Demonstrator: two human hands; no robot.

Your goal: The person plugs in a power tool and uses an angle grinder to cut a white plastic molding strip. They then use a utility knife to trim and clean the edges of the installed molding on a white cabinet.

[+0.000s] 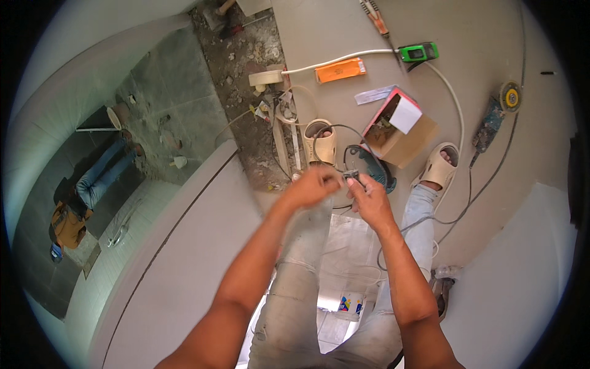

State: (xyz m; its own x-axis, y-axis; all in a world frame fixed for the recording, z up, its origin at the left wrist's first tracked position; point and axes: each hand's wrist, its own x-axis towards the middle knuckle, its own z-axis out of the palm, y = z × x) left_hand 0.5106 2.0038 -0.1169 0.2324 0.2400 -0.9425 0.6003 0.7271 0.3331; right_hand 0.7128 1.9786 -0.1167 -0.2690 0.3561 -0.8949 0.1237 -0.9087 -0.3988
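Beige floor point(467, 27) under my feet | open box point(420, 142) ahead | angle grinder point(488, 127) lying off right | left hand point(314, 186) blurred, grip I can't tell | right hand point(371, 197) pinching, at its fingertips beside my left, small dark plug point(351, 175)

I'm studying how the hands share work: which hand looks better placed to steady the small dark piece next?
Probably the right hand: it pinches the small dark piece. The left hand is motion-blurred close beside it, and whether it holds anything is unclear.
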